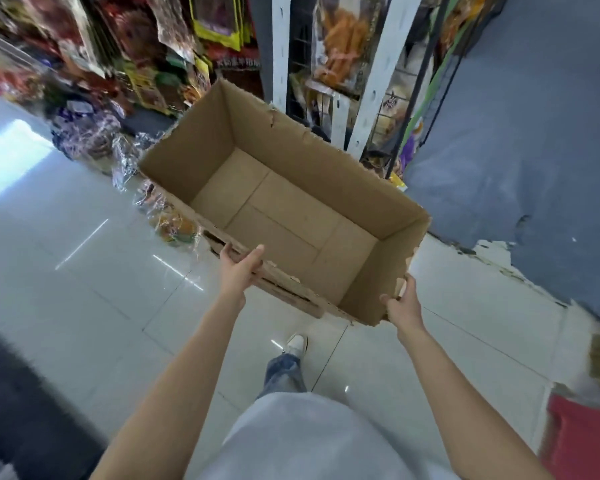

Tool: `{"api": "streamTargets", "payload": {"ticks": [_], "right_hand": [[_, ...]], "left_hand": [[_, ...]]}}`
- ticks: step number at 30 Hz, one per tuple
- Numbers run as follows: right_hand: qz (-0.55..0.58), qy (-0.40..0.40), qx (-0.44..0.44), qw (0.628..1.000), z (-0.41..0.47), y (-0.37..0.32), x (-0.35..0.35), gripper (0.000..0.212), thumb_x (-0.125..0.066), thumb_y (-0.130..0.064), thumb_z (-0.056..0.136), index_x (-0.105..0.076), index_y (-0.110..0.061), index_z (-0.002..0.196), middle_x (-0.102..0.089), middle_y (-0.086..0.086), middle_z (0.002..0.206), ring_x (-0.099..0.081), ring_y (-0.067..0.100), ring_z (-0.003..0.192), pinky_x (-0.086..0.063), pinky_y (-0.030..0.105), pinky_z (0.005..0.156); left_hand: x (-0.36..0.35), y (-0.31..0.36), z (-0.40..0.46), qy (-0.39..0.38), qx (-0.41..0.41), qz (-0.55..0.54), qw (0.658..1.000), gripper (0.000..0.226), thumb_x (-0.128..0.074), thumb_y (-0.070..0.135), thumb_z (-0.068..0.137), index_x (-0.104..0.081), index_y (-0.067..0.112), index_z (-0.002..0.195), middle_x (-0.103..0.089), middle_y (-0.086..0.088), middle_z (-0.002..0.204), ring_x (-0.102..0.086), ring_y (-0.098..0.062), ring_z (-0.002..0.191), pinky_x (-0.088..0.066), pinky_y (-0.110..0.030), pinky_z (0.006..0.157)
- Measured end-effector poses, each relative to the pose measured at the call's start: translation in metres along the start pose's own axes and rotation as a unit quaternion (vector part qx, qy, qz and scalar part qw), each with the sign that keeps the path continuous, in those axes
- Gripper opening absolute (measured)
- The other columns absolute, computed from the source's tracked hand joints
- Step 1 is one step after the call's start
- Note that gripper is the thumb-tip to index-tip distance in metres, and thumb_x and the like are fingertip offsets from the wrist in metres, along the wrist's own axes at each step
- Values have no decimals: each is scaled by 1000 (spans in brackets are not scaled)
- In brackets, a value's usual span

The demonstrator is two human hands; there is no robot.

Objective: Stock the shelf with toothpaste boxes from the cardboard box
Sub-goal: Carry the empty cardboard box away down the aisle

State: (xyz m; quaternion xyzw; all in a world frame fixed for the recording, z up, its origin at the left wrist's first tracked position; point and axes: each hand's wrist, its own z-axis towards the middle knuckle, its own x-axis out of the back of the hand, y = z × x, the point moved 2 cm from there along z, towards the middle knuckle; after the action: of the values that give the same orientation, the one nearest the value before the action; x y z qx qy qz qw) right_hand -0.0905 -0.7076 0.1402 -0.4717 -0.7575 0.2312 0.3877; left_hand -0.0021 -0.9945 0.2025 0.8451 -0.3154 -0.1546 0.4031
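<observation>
The cardboard box is held up off the white tiled floor, open side toward the camera and tilted, so that its brown inner bottom and all four inner walls show; nothing lies inside it. Its top flaps are torn away and the rim is ragged, most of all along the edge nearest the person. The left hand holds that near long edge of the box, thumb laid over the rim on the inside and the fingers wrapped underneath against the outer wall. The right hand grips the near right corner of the box, thumb and fingers curled round the torn cardboard there. Both bare forearms reach out straight from the person toward the box. Below the box, between the arms, show a pale grey top, a blue jeans leg and a white shoe standing on the tiles. Beyond the far side of the box stand shelf uprights of white perforated metal with hanging snack packets, blurred. Left of the box more bright packets lie heaped at floor level. Right of the box rises a grey-blue wall with chipped paint along its foot
</observation>
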Motion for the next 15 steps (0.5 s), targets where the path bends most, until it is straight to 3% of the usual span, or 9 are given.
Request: {"api": "streamTargets", "payload": {"ticks": [2,6,10,12,15], "right_hand": [[-7,-3,3,1000,17,-26,-24,64,-54,-7,89,-27,-31,141,-55,4,123,-56,29,107,-48,48,95],[-3,-16,-20,1000,56,-65,-61,62,-49,-5,93,-25,-31,144,-53,1,120,-53,26,108,-47,41,96],[3,-41,-51,998,84,-91,-91,59,-44,-2,92,-26,-28,142,-57,6,123,-56,26,107,-50,43,94],[-8,-49,-63,997,92,-95,-102,59,-47,-8,92,-24,-26,143,-54,7,130,-55,27,113,-47,45,99],[-37,-85,-89,992,96,-96,-116,69,-54,-17,91,-15,-29,147,-44,4,144,-49,28,125,-43,45,103]], "left_hand": [[-2,14,33,10,13,-6,1000,72,-66,16,88,-22,14,145,-58,-13,113,-62,-18,78,-57,-25,65],[1,36,98,31,16,26,999,60,-58,2,89,-28,10,141,-56,-15,125,-65,-14,76,-57,-24,69],[1,38,135,44,15,21,999,66,-57,0,89,-25,15,144,-56,-14,121,-64,-25,101,-54,-14,58],[2,35,149,53,22,13,998,68,-58,0,88,-24,16,146,-56,-12,121,-65,-24,101,-55,-18,67],[8,24,167,82,49,71,993,73,-58,7,86,-21,18,148,-56,-10,123,-65,-24,98,-52,-38,93]]}}
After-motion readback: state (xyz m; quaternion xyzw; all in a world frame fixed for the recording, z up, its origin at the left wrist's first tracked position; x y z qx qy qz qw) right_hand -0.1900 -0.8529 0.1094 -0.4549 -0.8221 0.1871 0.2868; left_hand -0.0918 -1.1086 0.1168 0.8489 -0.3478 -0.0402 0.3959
